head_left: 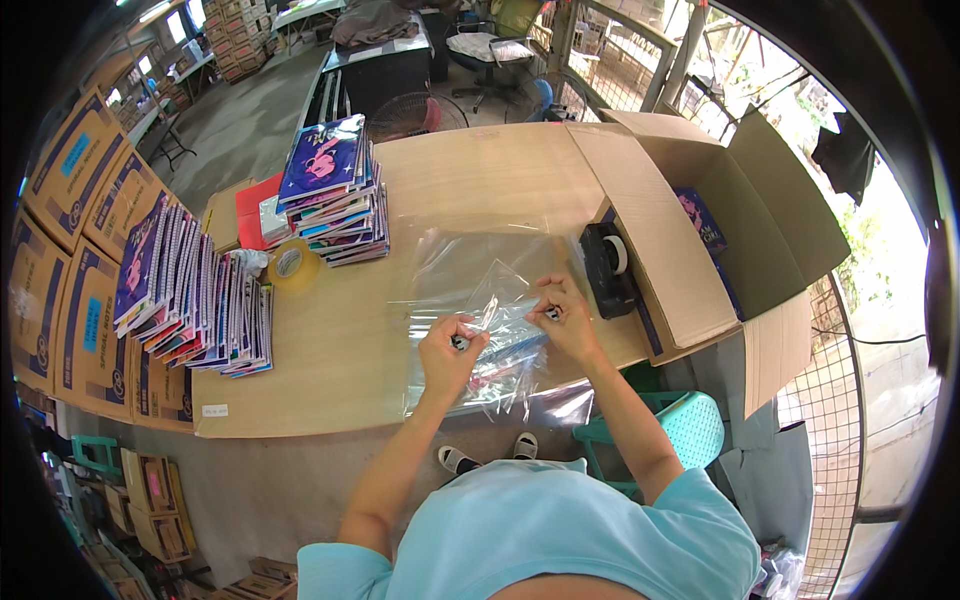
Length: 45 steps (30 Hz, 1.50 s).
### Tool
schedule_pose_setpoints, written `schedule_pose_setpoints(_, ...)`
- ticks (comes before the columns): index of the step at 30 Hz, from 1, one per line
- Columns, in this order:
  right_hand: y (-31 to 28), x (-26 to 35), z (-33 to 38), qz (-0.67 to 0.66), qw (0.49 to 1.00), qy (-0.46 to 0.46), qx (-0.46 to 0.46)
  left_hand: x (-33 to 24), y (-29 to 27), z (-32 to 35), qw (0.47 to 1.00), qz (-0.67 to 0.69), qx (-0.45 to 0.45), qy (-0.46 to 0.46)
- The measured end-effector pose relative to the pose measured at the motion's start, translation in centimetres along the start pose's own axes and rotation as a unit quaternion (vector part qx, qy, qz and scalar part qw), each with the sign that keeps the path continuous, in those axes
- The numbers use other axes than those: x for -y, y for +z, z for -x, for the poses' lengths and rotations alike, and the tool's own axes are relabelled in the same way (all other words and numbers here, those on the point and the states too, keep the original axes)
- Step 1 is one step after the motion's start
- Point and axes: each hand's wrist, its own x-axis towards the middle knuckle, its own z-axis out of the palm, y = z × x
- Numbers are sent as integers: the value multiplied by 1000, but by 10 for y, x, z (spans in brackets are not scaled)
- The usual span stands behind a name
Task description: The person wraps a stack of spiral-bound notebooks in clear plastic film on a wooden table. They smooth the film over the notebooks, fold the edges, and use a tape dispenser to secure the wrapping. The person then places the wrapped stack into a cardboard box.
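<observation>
My left hand (452, 352) and my right hand (566, 318) are both closed, pinching a clear plastic bag (497, 296) between them above the table. A small dark-and-white patch shows at the fingers of each hand; what it is I cannot make out. Beneath the hands lie more clear plastic sheets or bags (435, 270), spread toward the table's near edge. Something pink and blue shows through the plastic below my hands. A black tape dispenser (607, 272) with a pale roll stands just right of my right hand.
Spiral notebooks stand in a tall stack (322, 165) and in a leaning row (195, 300) at the left, beside a tape roll (292, 265). An open cardboard box (680, 260) holding notebooks is at the right. Closed cartons (85, 290) and a turquoise stool (692, 428) flank the table (330, 350).
</observation>
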Motion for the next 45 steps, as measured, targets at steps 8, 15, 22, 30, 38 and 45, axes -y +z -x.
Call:
schedule_pose_setpoints(8,-12,-37,-47,-236,918,239,212,32,14,-16,938,277,-2,-209)
schedule_pose_setpoints(15,-20,15,-24,-86,984,33,151,24,16,-4,969,235,23,-69)
schedule_pose_setpoints(22,17,12,48,131,965,-222,-48,22,25,-1,976,218,-14,-18)
schedule_pose_setpoints(30,42,-22,79,210,932,-272,-115,19,-24,-37,921,185,342,-15)
schedule_pose_setpoints(38,6,-33,72,263,919,-285,-63,-45,-2,-75,842,-296,430,134)
schedule_pose_setpoints(45,-132,-152,-17,301,879,252,-272,-44,7,-66,832,-335,420,136)
